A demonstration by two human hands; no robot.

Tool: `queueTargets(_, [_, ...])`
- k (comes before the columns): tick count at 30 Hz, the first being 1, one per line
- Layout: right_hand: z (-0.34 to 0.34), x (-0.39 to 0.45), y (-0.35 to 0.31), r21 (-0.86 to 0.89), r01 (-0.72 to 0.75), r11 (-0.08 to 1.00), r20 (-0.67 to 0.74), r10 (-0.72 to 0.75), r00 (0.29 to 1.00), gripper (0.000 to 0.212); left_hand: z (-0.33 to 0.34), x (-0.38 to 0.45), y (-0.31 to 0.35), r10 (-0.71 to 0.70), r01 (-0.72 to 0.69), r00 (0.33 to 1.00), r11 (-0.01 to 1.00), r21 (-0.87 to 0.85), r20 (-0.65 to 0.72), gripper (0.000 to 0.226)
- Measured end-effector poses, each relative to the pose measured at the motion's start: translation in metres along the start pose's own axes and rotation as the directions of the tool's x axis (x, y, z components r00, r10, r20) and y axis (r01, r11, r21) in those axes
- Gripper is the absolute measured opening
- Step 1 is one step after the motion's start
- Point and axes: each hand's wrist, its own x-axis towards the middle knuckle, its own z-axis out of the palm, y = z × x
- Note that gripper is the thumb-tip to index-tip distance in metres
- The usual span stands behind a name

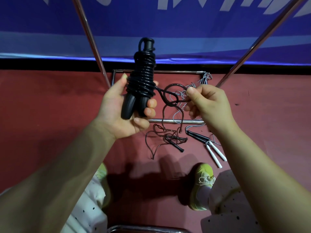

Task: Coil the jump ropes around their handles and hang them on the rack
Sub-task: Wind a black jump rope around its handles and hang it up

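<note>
Black rope is almost all wound round its two handles in my left hand, so next my right hand, pinching the last loop, must tuck it in.

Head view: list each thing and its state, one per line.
Black jump rope: mostly coiled around its handles, tail loose.
Left hand: grips the handles.
Right hand: pinches the loose tail.
Dark rope: uncoiled on floor.
White-handled rope: uncoiled on floor.
</note>
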Motion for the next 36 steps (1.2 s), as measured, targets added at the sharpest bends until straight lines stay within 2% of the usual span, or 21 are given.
queueTargets(3, [0.001,0.0,0.001,0.004,-0.024,1.0,0.031,0.024,0.999,0.028,0.001,-0.001,-0.001,0.018,-0.018,1.0,0.999,-0.029,-0.007,0.064])
queueTargets(8, [0.009,-0.003,0.004,0.084,-0.128,0.988,0.296,0.098,0.95,0.018,0.004,0.002,-0.007,0.05,-0.043,0.997,0.994,-0.099,0.059,0.062])
queueTargets(11, [0.01,-0.003,0.013,0.04,-0.095,0.995,0.332,0.076,0.94,0.046,0.002,0.003,-0.009,0.027,0.016,0.974,0.983,-0.185,0.227,0.064])
queueTargets(13, [0.016,0.004,0.018,-0.031,-0.031,0.999,0.326,0.039,0.945,0.082,0.0,0.004,-0.009,0.017,0.067,0.941,0.97,-0.235,0.338,0.066])
queueTargets(15, [0.022,0.009,0.015,0.008,-0.084,0.996,0.348,0.076,0.934,0.122,-0.001,0.004,-0.008,-0.002,0.119,0.914,0.958,-0.262,0.407,0.067])
queueTargets(16, [0.021,0.009,0.016,0.075,-0.087,0.993,0.385,0.052,0.921,0.129,-0.001,0.003,-0.008,-0.01,0.135,0.906,0.955,-0.265,0.422,0.067])
queueTargets(17, [0.021,0.007,0.016,0.126,-0.058,0.99,0.408,0.002,0.913,0.123,0.0,0.002,-0.008,-0.019,0.143,0.906,0.954,-0.265,0.422,0.067])
queueTargets(19, [0.03,0.006,0.016,0.143,-0.073,0.987,0.455,0.0,0.891,0.104,0.002,0.0,-0.005,-0.029,0.127,0.928,0.961,-0.244,0.37,0.065])
queueTargets(21, [0.032,0.006,0.024,0.188,-0.196,0.962,0.491,0.08,0.867,0.103,0.003,-0.004,-0.001,-0.011,0.047,0.98,0.983,-0.179,0.2,0.065])
queueTargets(23, [0.034,0.009,0.026,0.18,-0.266,0.947,0.459,0.158,0.874,0.095,0.003,-0.007,0.002,0.031,-0.023,0.997,0.992,-0.124,0.065,0.064])
queueTargets(26, [0.035,0.008,0.03,-0.017,-0.318,0.948,0.331,0.306,0.893,0.076,0.0,-0.01,0.005,0.072,-0.071,0.997,0.992,-0.109,0.004,0.061])
queueTargets(28, [0.03,0.006,0.046,-0.162,-0.399,0.903,0.155,0.422,0.893,0.067,-0.005,-0.015,0.016,0.156,-0.152,0.987,0.979,-0.133,0.023,0.06])
queueTargets(29, [0.025,0.005,0.059,-0.271,-0.424,0.864,0.068,0.456,0.887,0.069,-0.009,-0.018,0.024,0.211,-0.205,0.977,0.968,-0.143,0.029,0.059])
queueTargets(31, [0.014,0.003,0.077,-0.415,-0.437,0.798,-0.001,0.479,0.878,0.083,-0.015,-0.022,0.04,0.284,-0.283,0.959,0.95,-0.134,-0.012,0.058])
queueTargets(33, [0.008,0.002,0.077,-0.366,-0.459,0.81,-0.017,0.487,0.873,0.093,-0.018,-0.022,0.045,0.275,-0.283,0.958,0.952,-0.117,-0.081,0.058])
queueTargets(35, [0.004,0.004,0.059,-0.29,-0.466,0.836,-0.015,0.483,0.875,0.112,-0.013,-0.015,0.038,0.208,-0.218,0.97,0.973,-0.074,-0.122,0.06])
queueTargets(36, [0.006,0.006,0.045,-0.248,-0.437,0.865,-0.007,0.449,0.893,0.109,-0.01,-0.012,0.032,0.168,-0.177,0.977,0.983,-0.054,-0.134,0.061])
